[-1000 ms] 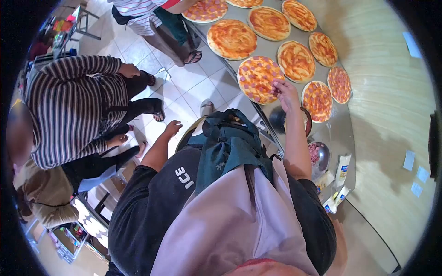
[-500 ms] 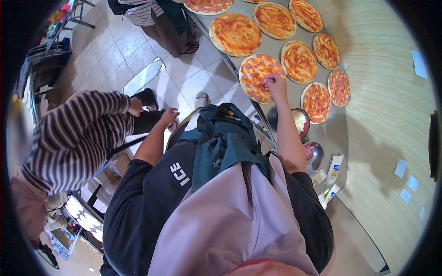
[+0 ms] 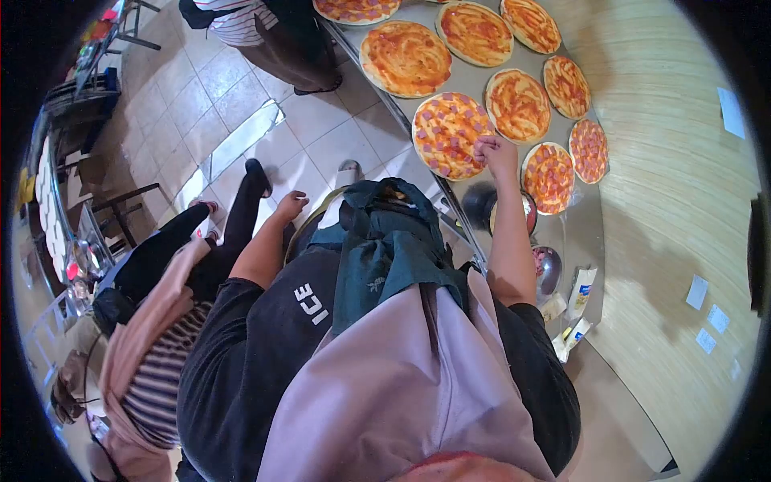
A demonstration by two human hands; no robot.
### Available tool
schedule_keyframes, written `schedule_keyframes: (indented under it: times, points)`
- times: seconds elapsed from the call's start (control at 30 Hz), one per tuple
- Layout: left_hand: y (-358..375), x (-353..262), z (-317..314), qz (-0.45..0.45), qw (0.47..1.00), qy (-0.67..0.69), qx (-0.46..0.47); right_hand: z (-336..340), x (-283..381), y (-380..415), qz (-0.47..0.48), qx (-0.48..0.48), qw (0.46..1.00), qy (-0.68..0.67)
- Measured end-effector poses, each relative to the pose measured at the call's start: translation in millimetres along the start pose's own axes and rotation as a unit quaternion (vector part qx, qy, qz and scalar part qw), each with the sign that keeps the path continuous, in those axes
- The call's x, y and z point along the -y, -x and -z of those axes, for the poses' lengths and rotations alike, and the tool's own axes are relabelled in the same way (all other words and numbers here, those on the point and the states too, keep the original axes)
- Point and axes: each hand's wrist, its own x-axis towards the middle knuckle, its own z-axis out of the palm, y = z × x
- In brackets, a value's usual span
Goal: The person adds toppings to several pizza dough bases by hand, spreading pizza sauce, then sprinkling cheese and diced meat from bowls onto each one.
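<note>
The right hand point(image 3: 498, 154) is over the right edge of a pizza topped with diced pink meat point(image 3: 451, 136), its fingers bent and drawn together, the tips just over the topping. Whether a piece of meat is pinched between them cannot be told. The left hand point(image 3: 293, 206) hangs well apart from that pizza, off the tabletop point(image 3: 590, 233), fingers loosely curled and partly open, with nothing visible in its grasp.

The meat-topped pizza lies flat near the tabletop's edge. Beyond it, away from the wearer, is a large sauced round point(image 3: 405, 59); to its right, close by, is another sauced round point(image 3: 518, 105). Right of the right hand lies a smaller pizza with meat pieces point(image 3: 548, 178), and next to that an oval-looking one point(image 3: 589, 151). The right forearm passes over a dark-rimmed bowl point(image 3: 530, 213), partly hiding it. Nearer the wearer are a metal bowl point(image 3: 548, 270) with pink bits and white packets point(image 3: 580, 294). A person in a striped top point(image 3: 157, 377) is at the wearer's left.
</note>
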Motion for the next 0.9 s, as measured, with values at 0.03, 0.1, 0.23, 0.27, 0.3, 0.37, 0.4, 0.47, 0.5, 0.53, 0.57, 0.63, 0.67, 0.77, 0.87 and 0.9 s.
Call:
schedule_keyframes:
  times: [0.03, 0.1, 0.23, 0.27, 0.3, 0.37, 0.4, 0.47, 0.5, 0.53, 0.57, 0.63, 0.67, 0.77, 0.87, 0.9]
  points:
    - [6.9, -5.9, 2.9, 0.027, 1.0, 0.006, 0.005, -1.3, 1.0, 0.4, -0.005, 0.002, 1.0, 0.013]
    - [12.9, -13.5, 5.5, 0.053, 0.998, 0.011, 0.009, -5.6, 1.8, -1.0, 0.008, 0.007, 0.999, 0.048]
    - [13.8, -17.8, 9.3, 0.045, 0.999, 0.0, 0.004, -14.0, -0.2, -7.5, 0.048, 0.009, 0.981, 0.186]
    - [13.6, -19.1, 10.9, 0.036, 0.999, 0.001, 0.003, -15.9, -1.4, -9.0, 0.048, 0.01, 0.982, 0.184]
    - [14.5, -21.6, 12.3, 0.027, 1.0, 0.001, 0.002, -16.3, -5.5, -12.0, 0.134, -0.015, 0.956, 0.26]
    - [16.3, -26.6, 15.7, 0.024, 1.0, 0.005, 0.0, -12.3, -12.4, -16.8, 0.22, -0.04, 0.917, 0.332]
    - [14.5, -24.9, 16.5, 0.021, 1.0, 0.011, -0.001, -9.5, -8.1, -15.4, 0.173, -0.038, 0.933, 0.313]
    - [11.7, -21.1, 16.9, 0.022, 1.0, 0.017, -0.002, -2.8, 1.5, -12.9, 0.126, -0.035, 0.947, 0.294]
    - [10.8, -19.3, 17.3, 0.021, 0.999, 0.024, -0.003, 2.6, 6.1, -12.6, 0.039, -0.001, 0.988, 0.152]
    - [10.4, -17.3, 17.9, 0.021, 0.999, 0.024, -0.003, 5.9, 10.1, -12.3, -0.049, 0.034, 0.998, 0.005]
    - [10.4, -15.2, 18.2, 0.021, 1.0, 0.021, 0.004, 8.3, 13.1, -11.0, -0.049, 0.033, 0.998, 0.005]
    - [10.7, -12.4, 18.8, 0.02, 1.0, 0.018, 0.012, 10.5, 23.4, -4.3, -0.081, 0.07, 0.984, -0.142]
    - [10.9, -11.1, 19.1, 0.029, 1.0, 0.005, 0.007, 8.4, 26.9, -3.7, -0.08, 0.069, 0.984, -0.142]
    - [13.0, -10.5, 18.6, 0.035, 0.999, 0.003, 0.003, -1.8, 30.1, -7.8, -0.065, 0.082, 0.988, -0.116]
    - [15.3, -14.6, 19.8, 0.042, 0.999, 0.023, 0.005, -17.1, 29.9, -18.9, -0.048, 0.102, 0.991, -0.071]
    - [15.9, -16.5, 20.1, 0.051, 0.998, 0.032, 0.007, -23.1, 29.6, -21.6, -0.018, 0.109, 0.994, -0.021]
